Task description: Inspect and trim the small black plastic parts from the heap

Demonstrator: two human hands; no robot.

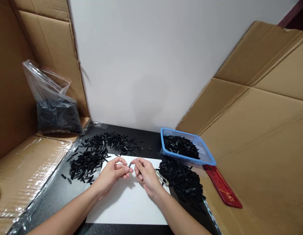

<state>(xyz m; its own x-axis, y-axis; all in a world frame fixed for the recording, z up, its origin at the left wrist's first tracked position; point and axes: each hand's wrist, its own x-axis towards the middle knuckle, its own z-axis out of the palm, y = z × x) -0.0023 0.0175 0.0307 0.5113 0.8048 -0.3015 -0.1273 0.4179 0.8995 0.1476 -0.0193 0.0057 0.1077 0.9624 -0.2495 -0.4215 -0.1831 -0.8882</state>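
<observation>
Between my two hands is a small black stick [130,165], over a white sheet. My left hand [114,171] pinches its lower end with thumb and index finger. The fingers of my right hand [144,171] are closed at its upper end, the other fingers curled. A looped metal tool [163,179] shows at the outer side of my right hand; I cannot tell if the palm holds it or it lies on the sheet. Loose black sticks form a pile [92,156] left of the sheet and another heap [183,182] to its right.
The white sheet [127,209] lies on a black tabletop [51,202]. A blue basket [207,158] of black pieces stands at back right, by a red packet [223,189]. A clear bag [57,114] of dark material leans at left. Cardboard [259,130] and a white wall [132,65] enclose the place.
</observation>
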